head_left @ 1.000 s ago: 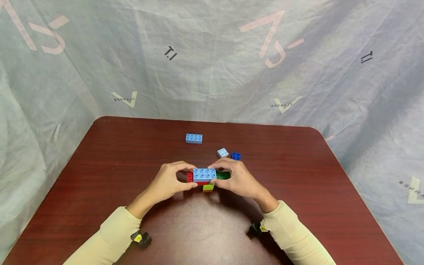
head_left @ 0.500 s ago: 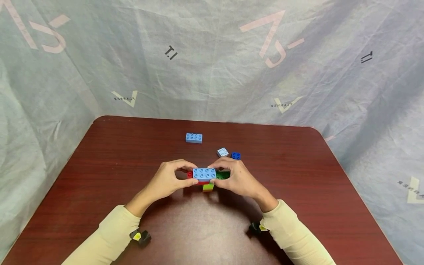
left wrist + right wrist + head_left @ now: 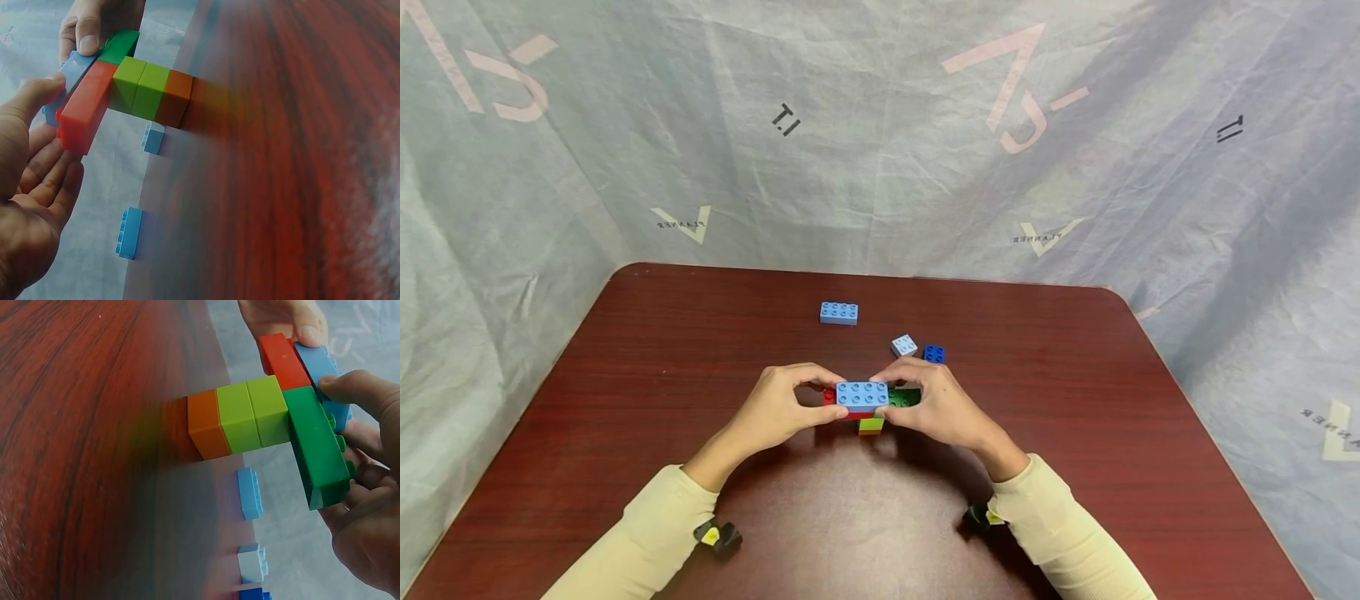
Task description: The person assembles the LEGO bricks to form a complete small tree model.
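A light blue brick (image 3: 862, 396) lies across the tops of a red brick (image 3: 87, 106) and a green brick (image 3: 317, 447), bridging the two. Under them stands a column of two lime green bricks (image 3: 253, 415) above an orange brick (image 3: 207, 425), upright on the table. My left hand (image 3: 786, 404) pinches the blue brick's left end between thumb and fingers. At the other end my right hand (image 3: 936, 402) pinches the same brick, its thumb on the near side. Whether the blue brick is fully seated I cannot tell.
Beyond the hands, a second light blue brick (image 3: 838, 313) lies on the dark red-brown table (image 3: 700, 325). A pale blue square brick (image 3: 904, 346) and a dark blue square brick (image 3: 934, 354) lie just behind my right hand. A grey cloth (image 3: 865, 167) hangs behind the table.
My left thumb and fingers have shifted slightly onto the blue brick's left end, covering more of the red brick. The right hand and the stack have barely moved.
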A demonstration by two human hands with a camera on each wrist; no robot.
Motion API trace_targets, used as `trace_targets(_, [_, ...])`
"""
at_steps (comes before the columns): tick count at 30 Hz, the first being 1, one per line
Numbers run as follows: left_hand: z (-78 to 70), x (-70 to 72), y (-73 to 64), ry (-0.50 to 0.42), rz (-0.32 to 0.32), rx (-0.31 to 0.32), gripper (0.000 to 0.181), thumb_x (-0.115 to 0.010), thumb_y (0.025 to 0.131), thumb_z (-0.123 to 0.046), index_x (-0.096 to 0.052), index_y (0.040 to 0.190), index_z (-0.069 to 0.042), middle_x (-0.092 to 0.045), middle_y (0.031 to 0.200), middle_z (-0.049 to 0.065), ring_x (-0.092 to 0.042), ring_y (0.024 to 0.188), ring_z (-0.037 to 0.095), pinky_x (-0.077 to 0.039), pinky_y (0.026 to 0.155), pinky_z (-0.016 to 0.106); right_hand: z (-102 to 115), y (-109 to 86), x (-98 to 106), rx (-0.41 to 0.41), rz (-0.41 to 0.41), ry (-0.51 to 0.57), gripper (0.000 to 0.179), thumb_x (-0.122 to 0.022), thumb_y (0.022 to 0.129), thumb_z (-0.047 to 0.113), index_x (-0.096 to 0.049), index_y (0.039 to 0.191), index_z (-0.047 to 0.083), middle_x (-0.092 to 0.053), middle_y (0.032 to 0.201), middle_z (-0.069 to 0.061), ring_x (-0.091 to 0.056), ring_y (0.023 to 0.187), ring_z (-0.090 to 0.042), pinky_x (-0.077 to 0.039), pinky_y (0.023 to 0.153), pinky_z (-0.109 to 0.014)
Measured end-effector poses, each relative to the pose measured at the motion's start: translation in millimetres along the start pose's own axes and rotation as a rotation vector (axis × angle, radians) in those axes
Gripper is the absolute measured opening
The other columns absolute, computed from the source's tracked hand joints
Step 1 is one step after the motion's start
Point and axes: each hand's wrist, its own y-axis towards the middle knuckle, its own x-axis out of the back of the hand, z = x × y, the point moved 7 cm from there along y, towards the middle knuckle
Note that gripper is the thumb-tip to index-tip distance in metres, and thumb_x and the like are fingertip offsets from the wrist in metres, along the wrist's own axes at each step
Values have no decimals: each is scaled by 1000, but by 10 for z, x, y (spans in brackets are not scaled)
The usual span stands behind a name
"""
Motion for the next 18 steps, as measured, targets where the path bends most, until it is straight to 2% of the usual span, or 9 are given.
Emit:
trace_targets(10, [-36,-8,13,60,-16,-47,32,-89,82,-34,-78,111,-24,-77,106,-9,-69,98,9,-58,86,44,-5,-7,5,15,-15,-22,33,-85,86,16,-76,117,18,-72,114,4,-66,97,-10,-57,75,-25])
trace_targets(18, [-35,-5,2,81,-16,-65,31,-89,81,-33,-78,109,-23,-76,105,-10,-68,96,8,-59,84,44,19,-2,2,35,-19,-26,32,-85,85,16,-78,116,17,-73,111,4,-64,94,-9,-55,71,-25])
